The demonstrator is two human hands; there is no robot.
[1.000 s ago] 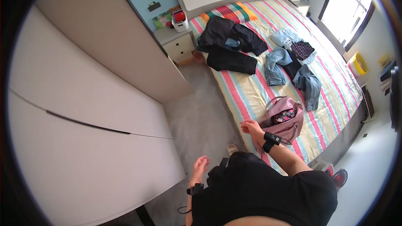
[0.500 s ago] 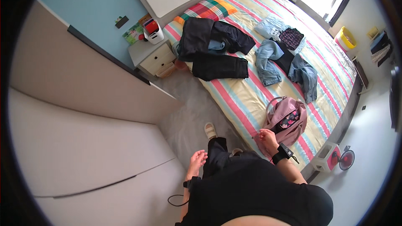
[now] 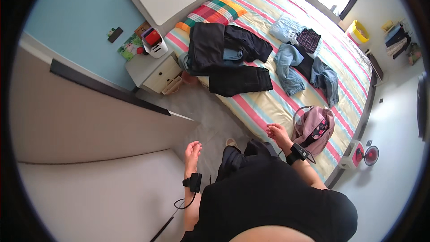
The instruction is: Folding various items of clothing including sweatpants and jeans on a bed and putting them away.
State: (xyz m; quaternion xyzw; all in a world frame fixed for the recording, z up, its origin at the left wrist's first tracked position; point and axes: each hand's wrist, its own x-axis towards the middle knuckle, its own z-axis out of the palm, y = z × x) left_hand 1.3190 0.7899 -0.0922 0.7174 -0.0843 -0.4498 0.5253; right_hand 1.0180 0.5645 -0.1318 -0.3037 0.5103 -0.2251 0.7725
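My left hand (image 3: pixel 193 153) is held up over the floor beside the beige wardrobe door, fingers loosely apart and holding nothing. Near the bed's front edge, my right hand (image 3: pixel 277 133) hovers just left of a pink bag (image 3: pixel 326 140), its fingers loosely stretched and empty. The bag rests on the striped bed cover, with a dark floral patch showing at its middle. Farther up the bed lie black trousers (image 3: pixel 239 80), a black garment (image 3: pixel 206 47), blue denim clothing (image 3: pixel 286 69), a dark patterned garment (image 3: pixel 309 40) and a light blue garment (image 3: pixel 283 28).
The wardrobe door (image 3: pixel 103 121) stands along my left. A nightstand (image 3: pixel 156 74) carrying a white bin (image 3: pixel 155 49) is beside the headboard. Past the bed's right side are a fan (image 3: pixel 371 155) and a yellow basket (image 3: pixel 357 32). A checked pillow (image 3: pixel 212 13) lies near the headboard.
My view has shifted and turned slightly. My right hand has moved left, away from the front of the pink bag. My left hand has risen and moved left, toward the wardrobe.
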